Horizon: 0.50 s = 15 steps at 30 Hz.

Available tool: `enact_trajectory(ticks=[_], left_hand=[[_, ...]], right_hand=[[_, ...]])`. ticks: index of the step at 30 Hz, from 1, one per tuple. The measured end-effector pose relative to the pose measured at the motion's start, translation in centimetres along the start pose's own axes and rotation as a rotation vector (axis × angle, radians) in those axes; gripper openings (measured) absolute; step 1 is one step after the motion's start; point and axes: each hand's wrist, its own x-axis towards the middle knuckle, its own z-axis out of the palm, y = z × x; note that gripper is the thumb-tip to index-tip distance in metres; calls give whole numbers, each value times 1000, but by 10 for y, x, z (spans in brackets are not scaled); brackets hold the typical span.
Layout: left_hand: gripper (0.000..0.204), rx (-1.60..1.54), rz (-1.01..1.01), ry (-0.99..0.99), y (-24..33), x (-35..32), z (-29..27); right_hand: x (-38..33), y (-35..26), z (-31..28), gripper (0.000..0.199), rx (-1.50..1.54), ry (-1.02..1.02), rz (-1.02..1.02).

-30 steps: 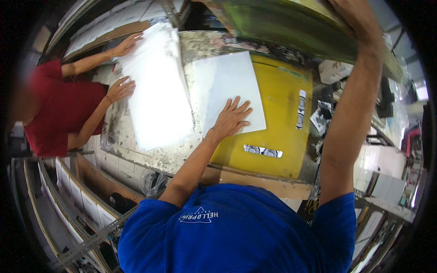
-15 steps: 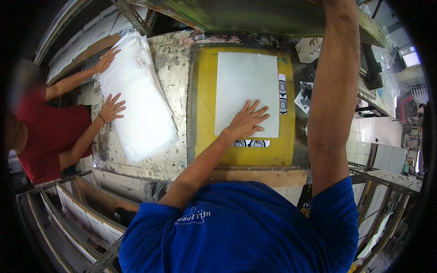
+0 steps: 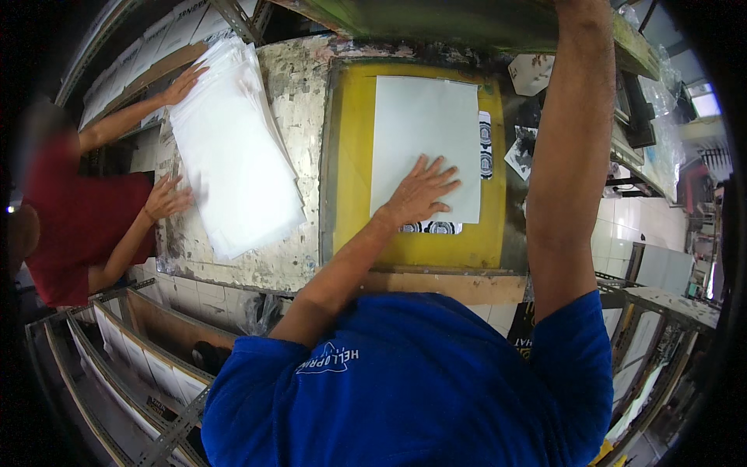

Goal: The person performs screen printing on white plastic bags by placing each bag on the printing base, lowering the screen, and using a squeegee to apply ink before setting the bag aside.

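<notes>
My left hand (image 3: 424,191) lies palm down on a white sheet (image 3: 424,117), fingers spread and nothing gripped. The sheet rests on a yellow board (image 3: 354,156) set on the stained worktable. Along the sheet's right edge runs a black-and-white printed strip (image 3: 485,148), and another strip (image 3: 432,228) shows just below its near edge. My right arm reaches up past the picture's top edge beside a raised dark green frame (image 3: 436,19); the right hand itself is cut off, so its hold is hidden.
To the left, a co-worker in a dark red shirt (image 3: 85,210) stands by a fanned stack of white sheets (image 3: 233,156), one hand (image 3: 184,84) at its far edge. Metal racks (image 3: 148,350) stand near left and near right (image 3: 646,358). A dark-smeared paper piece (image 3: 521,152) lies right of the board.
The whole view has shifted slightly. The co-worker's nearer hand has moved left off the stack of sheets. My left hand stays flat on the sheet, and my right arm is still raised.
</notes>
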Motion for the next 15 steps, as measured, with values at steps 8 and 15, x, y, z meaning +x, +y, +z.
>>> enact_trajectory(ticks=[8,15], left_hand=[[73,133,-256,103,-15,-32,-15],[96,-473,-319,903,4,-49,-93]], right_hand=[[1,-2,-6,37,-1,-55,44],[-46,-17,-2,37,-52,-91,120]])
